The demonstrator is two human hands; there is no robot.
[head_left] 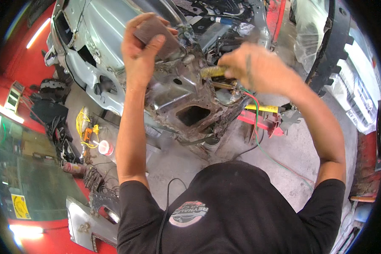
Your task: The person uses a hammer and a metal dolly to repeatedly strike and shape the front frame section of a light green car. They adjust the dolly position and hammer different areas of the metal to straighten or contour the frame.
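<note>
Left hand [138, 58] tight around a brown block [168, 42], blurry right hand [255, 67] around a yellow tool [212, 72].

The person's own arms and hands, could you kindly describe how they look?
The forearms are bare below short black sleeves. The left hand and the blurred right hand are gloveless. A thin black cable runs beside the left sleeve.

The right hand [258, 67] is blurred and hides part of the yellow tool [213, 71] it holds.
</note>
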